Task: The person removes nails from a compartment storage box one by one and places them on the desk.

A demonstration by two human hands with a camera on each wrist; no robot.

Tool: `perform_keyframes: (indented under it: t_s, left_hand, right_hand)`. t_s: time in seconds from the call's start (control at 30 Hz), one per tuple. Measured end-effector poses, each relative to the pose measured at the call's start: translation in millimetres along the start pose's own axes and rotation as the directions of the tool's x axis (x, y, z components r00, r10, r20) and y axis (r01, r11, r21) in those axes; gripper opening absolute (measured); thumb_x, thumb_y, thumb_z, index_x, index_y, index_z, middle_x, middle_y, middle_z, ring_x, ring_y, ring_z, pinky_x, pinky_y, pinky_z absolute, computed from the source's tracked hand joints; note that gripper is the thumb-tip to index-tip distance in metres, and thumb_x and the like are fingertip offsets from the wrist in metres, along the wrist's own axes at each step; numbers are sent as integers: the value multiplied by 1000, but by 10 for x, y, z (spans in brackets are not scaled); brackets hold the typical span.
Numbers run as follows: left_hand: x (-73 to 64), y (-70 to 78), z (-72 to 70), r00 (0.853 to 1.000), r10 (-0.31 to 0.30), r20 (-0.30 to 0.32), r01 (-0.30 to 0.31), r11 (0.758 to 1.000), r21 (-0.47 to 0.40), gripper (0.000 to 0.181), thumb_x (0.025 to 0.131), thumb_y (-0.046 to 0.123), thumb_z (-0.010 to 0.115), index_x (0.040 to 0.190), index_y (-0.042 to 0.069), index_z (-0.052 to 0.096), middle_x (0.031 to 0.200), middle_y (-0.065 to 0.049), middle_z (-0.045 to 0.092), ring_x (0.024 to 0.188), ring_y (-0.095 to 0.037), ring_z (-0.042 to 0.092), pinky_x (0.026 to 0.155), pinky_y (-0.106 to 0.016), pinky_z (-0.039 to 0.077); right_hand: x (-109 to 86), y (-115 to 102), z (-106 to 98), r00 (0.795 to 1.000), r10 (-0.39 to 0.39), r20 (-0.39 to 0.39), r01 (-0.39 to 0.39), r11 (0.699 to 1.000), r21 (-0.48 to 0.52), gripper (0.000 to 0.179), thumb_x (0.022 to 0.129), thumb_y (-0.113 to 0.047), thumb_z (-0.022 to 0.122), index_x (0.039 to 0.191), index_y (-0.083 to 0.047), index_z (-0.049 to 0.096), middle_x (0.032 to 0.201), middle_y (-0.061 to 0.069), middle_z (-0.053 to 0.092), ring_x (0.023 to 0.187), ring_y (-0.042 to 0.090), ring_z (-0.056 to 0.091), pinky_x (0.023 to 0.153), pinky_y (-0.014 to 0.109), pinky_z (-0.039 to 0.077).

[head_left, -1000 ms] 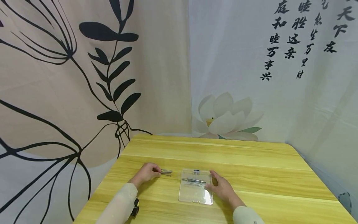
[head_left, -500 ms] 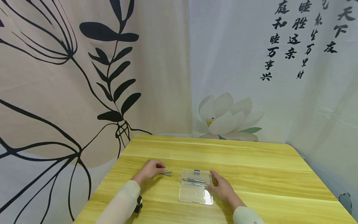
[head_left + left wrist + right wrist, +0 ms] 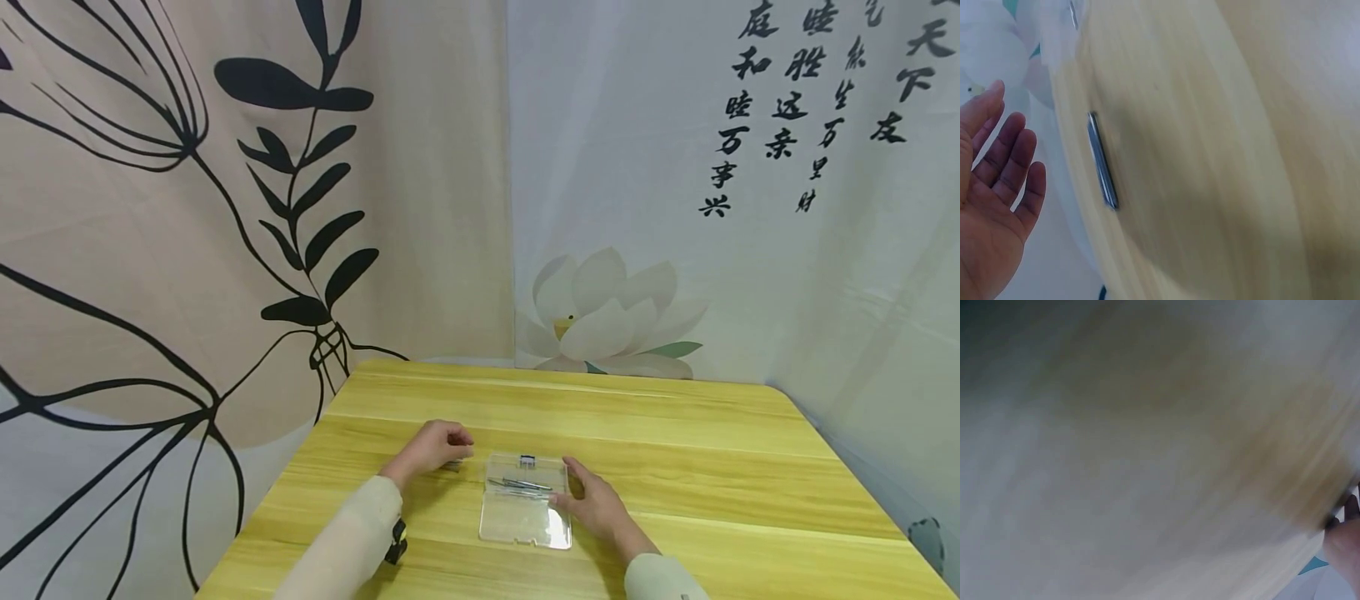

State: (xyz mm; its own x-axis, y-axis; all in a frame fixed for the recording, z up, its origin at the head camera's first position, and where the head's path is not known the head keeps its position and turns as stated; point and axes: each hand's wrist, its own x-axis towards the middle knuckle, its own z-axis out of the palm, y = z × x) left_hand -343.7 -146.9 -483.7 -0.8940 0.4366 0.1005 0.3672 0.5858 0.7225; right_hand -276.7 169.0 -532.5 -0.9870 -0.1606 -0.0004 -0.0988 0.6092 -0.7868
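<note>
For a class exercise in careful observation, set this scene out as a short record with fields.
Surface: yellow wood-grain table
Container: clear case, lying open
Inside it: thin metal pieces
Outside it: metal rods, side by side
Left hand: relaxed above the rods, holding nothing
Right hand: holds the case's right side
Backdrop: printed cloth

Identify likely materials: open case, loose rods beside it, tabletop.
Case: probably clear plastic, glossy; the yellow surface shows through and a bright glare sits on one panel.
Rods: likely metal, perhaps steel, fairly polished; grey with light streaks lengthwise.
Tabletop: wood or wood-look laminate, smooth; yellow grain in bands, can't tell real from printed.
</note>
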Motion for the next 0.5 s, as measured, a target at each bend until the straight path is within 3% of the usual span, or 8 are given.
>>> perform_keyframes:
  t_s: [0.2,0.5]
  left_hand:
    - [90,124,146,999,31,26,-31,999,-24,16,94,13,70,104,1,72,90,4,66,81,-12,59,71,-30,50]
    - [208,300,371,996,65,67,-66,998,7,10,92,15,72,99,7,74,89,8,67,83,-9,59,74,-28,50]
  right_hand:
    - [-1,2,1,1000,0,3,0,1000,1,78,89,-35,75,153,-11,38,147,20,46,136,49,34,107,66,25]
    - [-2,3,11,1000,-5,-10,5,1000,2,77,89,-34,76,152,-10,39,145,21,48,135,50,36,106,68,25]
